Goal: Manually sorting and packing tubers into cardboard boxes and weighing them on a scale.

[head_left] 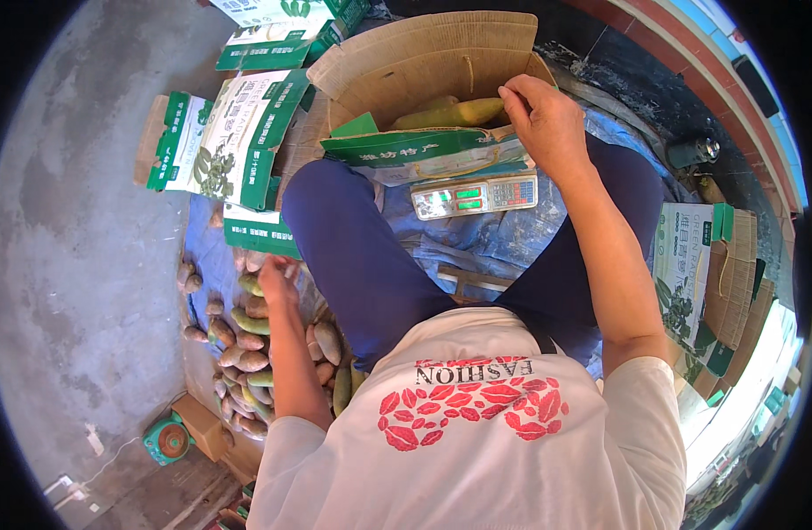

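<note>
In front of me stands an open cardboard carton (406, 146) with green printed sides and its flap raised. Long green radishes (455, 115) lie inside. My right hand (547, 124) reaches over the carton's right side, its curled fingers closed at the end of the top radish. At my left, my left hand (280, 278) is low at the upper end of a pile of radishes (251, 360). Its fingers are bent and blurred, and I cannot see whether they grip one. Between my knees sits a digital scale (475, 195) with lit green displays, close against the carton.
Green and white cartons (247, 132) lie at the left, and another carton (689, 274) stands at the right. A blue tarp (406, 247) covers the ground. A dark jar-like container (693, 152) is at the far right. A small turquoise scale (169, 439) stands lower left.
</note>
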Motion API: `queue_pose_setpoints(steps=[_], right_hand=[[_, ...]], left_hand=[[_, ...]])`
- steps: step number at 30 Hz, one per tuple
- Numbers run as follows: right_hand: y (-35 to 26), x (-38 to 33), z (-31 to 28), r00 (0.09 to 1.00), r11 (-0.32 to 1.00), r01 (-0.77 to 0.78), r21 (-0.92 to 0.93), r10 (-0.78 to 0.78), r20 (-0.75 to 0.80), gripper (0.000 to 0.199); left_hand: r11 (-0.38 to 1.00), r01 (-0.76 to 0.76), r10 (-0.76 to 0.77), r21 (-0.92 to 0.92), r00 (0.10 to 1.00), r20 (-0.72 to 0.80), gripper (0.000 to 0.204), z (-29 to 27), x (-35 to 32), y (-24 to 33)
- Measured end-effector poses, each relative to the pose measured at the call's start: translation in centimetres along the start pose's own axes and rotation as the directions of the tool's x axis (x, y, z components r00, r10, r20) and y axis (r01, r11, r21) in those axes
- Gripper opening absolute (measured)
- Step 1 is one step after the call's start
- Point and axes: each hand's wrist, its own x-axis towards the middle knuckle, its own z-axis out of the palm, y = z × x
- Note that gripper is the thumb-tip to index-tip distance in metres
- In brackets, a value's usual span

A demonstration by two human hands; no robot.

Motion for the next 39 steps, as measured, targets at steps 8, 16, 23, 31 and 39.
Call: queue_pose_setpoints(steps=[8,16,23,31,39], right_hand=[[0.1,0.2,0.0,0.999,1.0,-0.026,-0.006,0.026,-0.033,0.01],[0.1,0.4,-0.4,0.996,0.998,-0.054,0.024,0.056,-0.065,0.011],[0.1,0.4,-1.1,0.987,0.99,-0.139,0.037,0.142,-0.074,0.01],[0.5,0.3,-1.5,0.988,0.991,-0.121,0.047,0.125,-0.093,0.01],[0.4,0.4,-1.4,0.99,0.993,-0.108,0.054,0.112,-0.085,0.01]], left_hand=[[0.852,-0.355,0.448,-0.386,0.875,0.185,0.03,4.4,-3.8,15.5],[0.651,-0.405,0.753,-0.642,0.446,0.484,0.029,13.3,-11.8,28.2],[0.776,-0.298,0.63,-0.556,0.419,0.654,0.032,22.8,-9.2,27.5],[0.893,-0.382,0.435,-0.236,0.604,0.668,0.035,27.3,-9.2,20.2],[0.825,-0.554,0.164,0.108,0.418,0.894,0.039,28.0,-10.1,17.7]])
